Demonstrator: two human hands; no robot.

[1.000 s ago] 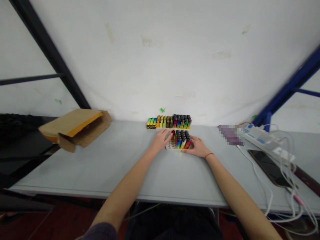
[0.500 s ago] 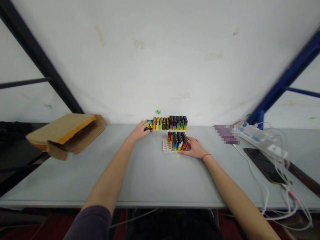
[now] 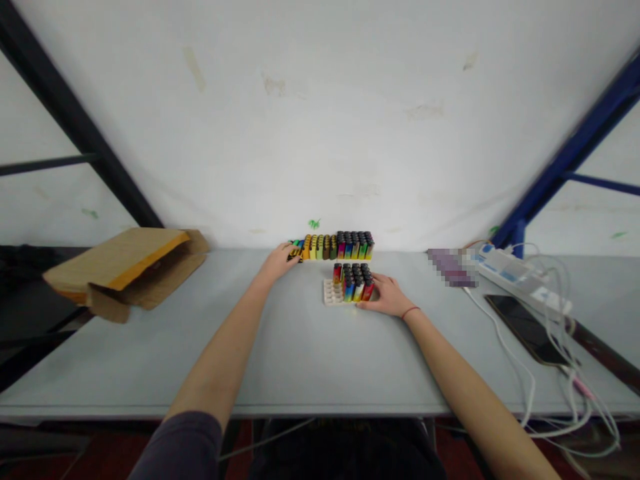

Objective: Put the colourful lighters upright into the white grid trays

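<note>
A white tray (image 3: 331, 293) with round holes stands on the table; its left holes are bare. Upright lighters (image 3: 357, 283) with black tops fill its right part, and one red lighter (image 3: 337, 272) stands at the back left. My right hand (image 3: 390, 297) grips the tray's right side, thumb at the front corner and fingers behind. My left hand (image 3: 279, 264) is closed around loose lighters (image 3: 296, 249) at the left end of the back row; how many it grips is hidden. Beside it stand yellow and dark lighters (image 3: 320, 247), then a packed block of multicoloured lighters (image 3: 355, 245).
An opened brown cardboard box (image 3: 120, 267) lies at the left. To the right are a white power strip (image 3: 520, 280), a dark phone (image 3: 530, 330), a blurred purple item (image 3: 453, 267) and tangled white cables (image 3: 570, 400). A white wall (image 3: 320, 120) rises behind the table (image 3: 310, 360).
My left hand's fingers have curled in more over the loose lighters. My right hand and the tray hold their place; the whole view has shifted slightly.
</note>
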